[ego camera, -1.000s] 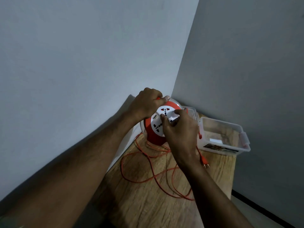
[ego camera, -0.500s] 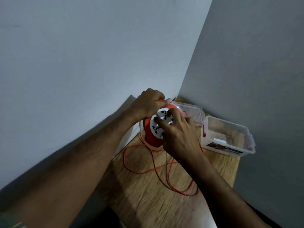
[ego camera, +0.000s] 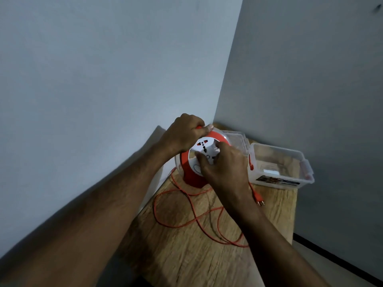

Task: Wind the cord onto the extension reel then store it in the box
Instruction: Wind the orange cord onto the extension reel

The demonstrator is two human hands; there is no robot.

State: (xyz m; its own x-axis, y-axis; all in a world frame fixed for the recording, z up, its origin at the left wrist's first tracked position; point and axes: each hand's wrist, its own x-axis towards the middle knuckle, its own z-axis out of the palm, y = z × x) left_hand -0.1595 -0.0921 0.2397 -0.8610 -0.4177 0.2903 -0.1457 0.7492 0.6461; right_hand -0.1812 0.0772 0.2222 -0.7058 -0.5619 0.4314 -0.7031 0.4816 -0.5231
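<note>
An orange and white extension reel [ego camera: 191,175] stands upright on the wooden table [ego camera: 196,255] near the wall corner. My left hand [ego camera: 184,134] grips the reel's orange handle at the top. My right hand [ego camera: 224,166] is closed on the white socket face of the reel. Loose orange cord [ego camera: 186,216] lies in loops on the table in front of the reel. Its orange plug [ego camera: 258,198] rests to the right of my right wrist. The clear plastic box [ego camera: 281,164] sits open to the right of the reel.
The box's clear lid [ego camera: 236,139] lies behind the reel against the wall. Two grey walls meet in a corner right behind the table. The table's right edge drops to the floor, with a dark baseboard [ego camera: 331,257] beyond it.
My right hand has turned on the reel's white face, which has rotated. The cord loops on the table have shifted. My left hand stays on the handle. The camera view moved slightly.
</note>
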